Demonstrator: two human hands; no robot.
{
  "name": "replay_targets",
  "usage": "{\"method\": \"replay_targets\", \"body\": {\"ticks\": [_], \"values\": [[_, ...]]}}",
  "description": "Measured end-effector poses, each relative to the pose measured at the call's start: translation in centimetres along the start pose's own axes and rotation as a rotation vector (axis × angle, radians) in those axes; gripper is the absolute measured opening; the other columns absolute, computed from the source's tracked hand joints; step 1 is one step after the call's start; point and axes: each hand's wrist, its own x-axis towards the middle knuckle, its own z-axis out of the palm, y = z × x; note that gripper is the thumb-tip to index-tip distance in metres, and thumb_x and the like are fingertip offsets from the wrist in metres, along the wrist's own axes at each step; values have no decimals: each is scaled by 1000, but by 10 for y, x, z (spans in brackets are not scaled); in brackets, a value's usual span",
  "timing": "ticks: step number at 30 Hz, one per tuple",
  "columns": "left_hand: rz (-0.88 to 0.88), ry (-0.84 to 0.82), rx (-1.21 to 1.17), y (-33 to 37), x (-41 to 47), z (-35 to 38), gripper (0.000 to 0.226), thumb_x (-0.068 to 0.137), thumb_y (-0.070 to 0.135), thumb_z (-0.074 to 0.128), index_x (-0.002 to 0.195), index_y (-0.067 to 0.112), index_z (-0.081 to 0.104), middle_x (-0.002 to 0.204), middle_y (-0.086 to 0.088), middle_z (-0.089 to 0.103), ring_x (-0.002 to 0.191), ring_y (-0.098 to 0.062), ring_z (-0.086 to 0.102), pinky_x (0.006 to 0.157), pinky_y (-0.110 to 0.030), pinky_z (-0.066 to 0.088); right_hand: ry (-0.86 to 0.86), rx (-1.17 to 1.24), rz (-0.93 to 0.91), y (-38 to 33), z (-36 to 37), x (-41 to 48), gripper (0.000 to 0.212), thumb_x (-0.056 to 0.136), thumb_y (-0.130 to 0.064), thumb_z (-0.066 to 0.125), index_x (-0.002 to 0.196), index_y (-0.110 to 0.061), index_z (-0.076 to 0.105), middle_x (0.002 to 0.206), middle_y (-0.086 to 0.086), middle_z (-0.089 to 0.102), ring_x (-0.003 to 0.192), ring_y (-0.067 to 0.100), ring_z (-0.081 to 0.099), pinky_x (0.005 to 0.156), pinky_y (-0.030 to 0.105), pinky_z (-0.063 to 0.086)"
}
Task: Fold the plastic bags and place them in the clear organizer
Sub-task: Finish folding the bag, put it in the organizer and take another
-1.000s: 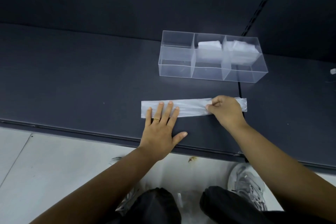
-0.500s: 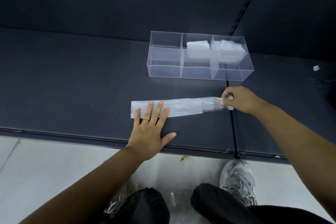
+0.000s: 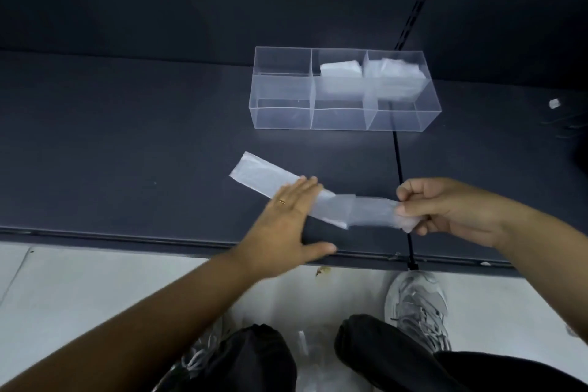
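A plastic bag [image 3: 334, 205] folded into a long narrow strip lies slanted on the dark shelf [image 3: 127, 137]. My left hand [image 3: 286, 219] rests flat on its middle, fingers spread, a ring on one finger. My right hand [image 3: 445, 210] pinches the strip's right end and holds it just off the surface. The clear organizer [image 3: 281, 119] stands behind with three compartments. The left one holds nothing; a folded bag [image 3: 340, 68] sits in the middle one and another folded bag [image 3: 393, 70] in the right one.
A dark seam [image 3: 397, 162] runs front to back across the shelf under the organizer's right end. A small white scrap [image 3: 554, 103] lies at the far right. Below the shelf edge are a pale floor, my knees and grey sneakers [image 3: 416, 305].
My right hand lifted the strip's right end and drew it toward me, so the strip now slants. My left hand slid right along the strip.
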Motion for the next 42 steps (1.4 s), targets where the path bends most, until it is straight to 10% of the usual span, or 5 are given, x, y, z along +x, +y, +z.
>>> {"method": "replay_targets", "body": {"ticks": [9, 14, 24, 35, 42], "values": [[-212, 160, -790, 53, 13, -10, 20, 97, 13, 51, 109, 18, 66, 92, 20, 69, 87, 8, 58, 84, -12, 42, -25, -67, -253, -41, 46, -1, 34, 71, -45, 66, 86, -14, 62, 74, 0, 67, 56, 8, 54, 51, 17, 44], [-480, 121, -1218, 28, 22, -23, 34, 102, 28, 41, 109, 5, 65, 119, -8, 68, 116, -17, 61, 109, -39, 38, -115, -20, -324, -21, 47, 36, 51, 82, -37, 60, 130, -21, 49, 106, -10, 68, 54, 10, 39, 55, 21, 39], [-654, 131, -1590, -4, 29, -11, 31, 103, 20, 39, 123, 6, 58, 117, -12, 68, 108, -23, 66, 84, -32, 56, 200, -231, -208, 16, 81, 77, 26, 82, -5, 72, 100, -16, 56, 67, 1, 66, 46, 9, 56, 44, 21, 45], [-836, 542, -1166, -35, 54, -42, 22, 99, 10, 47, 107, 7, 66, 115, -16, 68, 83, -17, 66, 79, -26, 55, 288, -426, -137, 17, 83, 77, 21, 80, -12, 74, 88, -18, 54, 74, 3, 70, 43, 7, 58, 46, 17, 41], [170, 354, 51, -5, 2, -13, 41, 89, 32, 60, 122, 7, 62, 122, -8, 63, 115, -17, 51, 100, -19, 31, 253, -356, -101, 11, 82, 77, 19, 77, -7, 73, 84, -14, 56, 59, 1, 66, 44, 9, 59, 39, 17, 36]]}}
